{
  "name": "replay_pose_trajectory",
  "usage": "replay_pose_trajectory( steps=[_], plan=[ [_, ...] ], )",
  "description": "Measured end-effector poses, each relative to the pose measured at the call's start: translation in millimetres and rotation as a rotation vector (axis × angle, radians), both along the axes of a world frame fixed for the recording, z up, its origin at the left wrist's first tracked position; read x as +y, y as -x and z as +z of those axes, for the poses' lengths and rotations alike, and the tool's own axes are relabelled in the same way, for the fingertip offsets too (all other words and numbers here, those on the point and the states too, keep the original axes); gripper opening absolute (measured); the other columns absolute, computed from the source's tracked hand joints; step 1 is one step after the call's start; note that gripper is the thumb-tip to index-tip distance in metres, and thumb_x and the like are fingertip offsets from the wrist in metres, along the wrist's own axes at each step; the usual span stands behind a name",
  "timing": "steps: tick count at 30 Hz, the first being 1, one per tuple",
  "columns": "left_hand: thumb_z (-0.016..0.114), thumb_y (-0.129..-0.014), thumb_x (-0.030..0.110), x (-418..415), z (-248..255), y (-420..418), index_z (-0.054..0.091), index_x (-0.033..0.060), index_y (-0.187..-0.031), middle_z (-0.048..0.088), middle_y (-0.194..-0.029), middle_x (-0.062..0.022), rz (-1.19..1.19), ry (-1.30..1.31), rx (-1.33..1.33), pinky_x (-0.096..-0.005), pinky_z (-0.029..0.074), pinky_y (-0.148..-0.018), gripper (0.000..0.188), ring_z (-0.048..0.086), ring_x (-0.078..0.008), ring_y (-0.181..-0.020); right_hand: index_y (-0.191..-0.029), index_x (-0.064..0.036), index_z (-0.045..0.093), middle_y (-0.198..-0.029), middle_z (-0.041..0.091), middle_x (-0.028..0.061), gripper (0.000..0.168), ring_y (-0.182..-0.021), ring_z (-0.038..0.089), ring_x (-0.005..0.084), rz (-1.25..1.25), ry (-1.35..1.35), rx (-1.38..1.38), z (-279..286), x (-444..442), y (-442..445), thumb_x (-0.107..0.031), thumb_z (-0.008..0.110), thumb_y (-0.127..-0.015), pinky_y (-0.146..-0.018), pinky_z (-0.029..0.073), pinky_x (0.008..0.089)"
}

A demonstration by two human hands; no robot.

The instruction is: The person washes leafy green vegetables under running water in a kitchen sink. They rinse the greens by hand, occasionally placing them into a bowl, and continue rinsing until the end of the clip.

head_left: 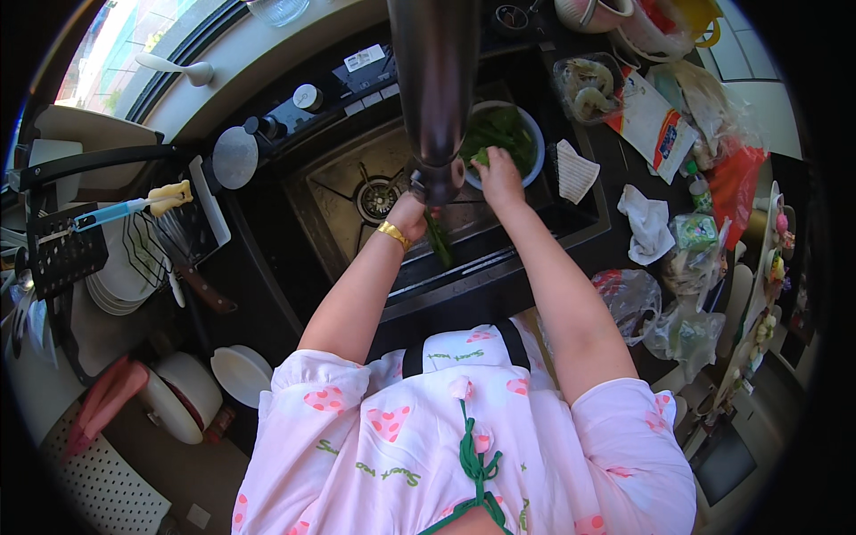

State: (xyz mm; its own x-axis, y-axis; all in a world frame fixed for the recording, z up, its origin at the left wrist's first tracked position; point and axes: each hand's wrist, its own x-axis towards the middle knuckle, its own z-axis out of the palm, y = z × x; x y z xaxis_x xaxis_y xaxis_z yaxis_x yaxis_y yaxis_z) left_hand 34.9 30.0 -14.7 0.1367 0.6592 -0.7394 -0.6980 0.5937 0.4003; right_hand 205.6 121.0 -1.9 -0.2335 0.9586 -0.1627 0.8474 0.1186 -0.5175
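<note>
My left hand (pixel 406 218) is closed around a small bunch of leafy green stems (pixel 438 239), which hangs down over the sink. A gold band circles that wrist. At the front rim of a pale bowl (pixel 538 150), my right hand (pixel 501 177) pinches a bit of green leaf (pixel 481 157) between its fingers. Dark leafy greens (pixel 498 130) fill the bowl, which sits at the right side of the metal sink (pixel 334 180). The drain (pixel 376 199) lies uncovered left of my left hand. A dark metal faucet (pixel 433 87) hides part of that hand.
A ribbed white cloth (pixel 576 172) lies right of the bowl. Packaged shrimp (pixel 588 87), a crumpled white cloth (pixel 645 224) and plastic bags (pixel 628 301) crowd the right counter. On the left stand a dish rack (pixel 100 160), a wooden-handled knife (pixel 207 291) and a white bowl (pixel 241 374).
</note>
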Motion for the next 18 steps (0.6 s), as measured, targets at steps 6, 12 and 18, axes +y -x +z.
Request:
replay_pose_trajectory(
  steps=[6, 12, 18],
  plan=[
    [0.059, -0.071, -0.005, -2, -1, 10, 0.058, 0.0102, -0.107, 0.050, -0.089, -0.0018, -0.097, -0.050, -0.157, -0.0282, 0.037, -0.068, 0.039, 0.048, -0.0156, -0.074, -0.133, -0.013, 0.046, -0.134, 0.046, 0.0046, 0.063, -0.121, 0.044, 0.0223, 0.047, -0.230, -0.401, 33, 16, -15, -0.037, 0.069, -0.079, -0.096, 0.029, 0.0416],
    [0.058, -0.078, -0.004, 0, 7, 15, 0.058, 0.0083, -0.106, 0.055, -0.097, -0.0049, -0.295, -0.141, -0.089, -0.0310, 0.042, -0.079, 0.030, 0.053, -0.0175, -0.083, -0.116, -0.012, 0.061, -0.116, 0.054, 0.0023, 0.034, -0.111, 0.051, 0.0194, 0.047, -0.293, -0.199, 29, 2, 1, -0.026, 0.064, -0.085, -0.093, 0.032, 0.0393],
    [0.055, -0.092, 0.007, 6, 23, 16, 0.058, 0.0051, -0.109, 0.060, -0.105, -0.0070, -0.501, -0.246, -0.077, -0.0295, 0.043, -0.082, 0.018, 0.056, -0.0152, -0.087, -0.108, -0.009, 0.064, -0.101, 0.056, 0.0087, 0.032, -0.096, 0.057, 0.0278, 0.228, -0.093, 0.477, 34, -1, 21, -0.026, 0.067, -0.082, -0.079, 0.046, 0.0365]
  ],
)
